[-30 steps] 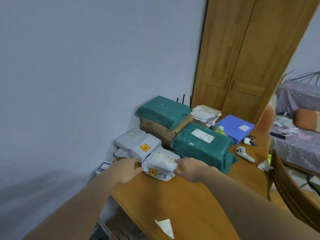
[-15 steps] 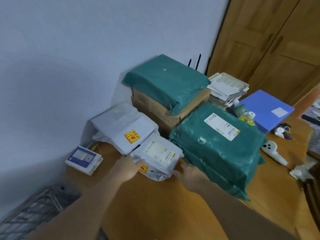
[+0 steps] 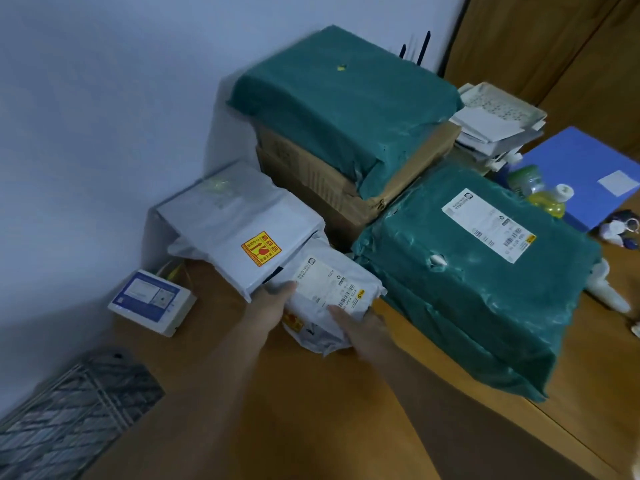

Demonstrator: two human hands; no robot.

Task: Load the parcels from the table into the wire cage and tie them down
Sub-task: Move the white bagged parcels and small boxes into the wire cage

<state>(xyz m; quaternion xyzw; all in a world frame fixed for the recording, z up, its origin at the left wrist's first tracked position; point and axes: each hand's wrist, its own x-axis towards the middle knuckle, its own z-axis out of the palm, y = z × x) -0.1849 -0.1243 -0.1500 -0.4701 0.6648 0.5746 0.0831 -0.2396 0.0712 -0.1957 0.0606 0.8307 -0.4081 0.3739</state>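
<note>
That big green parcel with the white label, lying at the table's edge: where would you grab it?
Probably by its two long sides, one hand each, coming from the table's front edge. The big green parcel lies flat and wide, too broad for one hand, and its wrap looks slick and wrinkled. Its near corner overhangs the table, so fingers could slip underneath there. Both hands are now on the small white parcel.

Wooden table (image 3: 311, 427) carries parcels (image 3: 478, 282) and small box (image 3: 152, 301).

Around the small white parcel (image 3: 332, 299), bare table (image 3: 311, 410) lies open in front, while the grey mailer (image 3: 242, 223), cardboard box (image 3: 322, 181) and green parcel (image 3: 485, 285) crowd its far and right sides.
</note>
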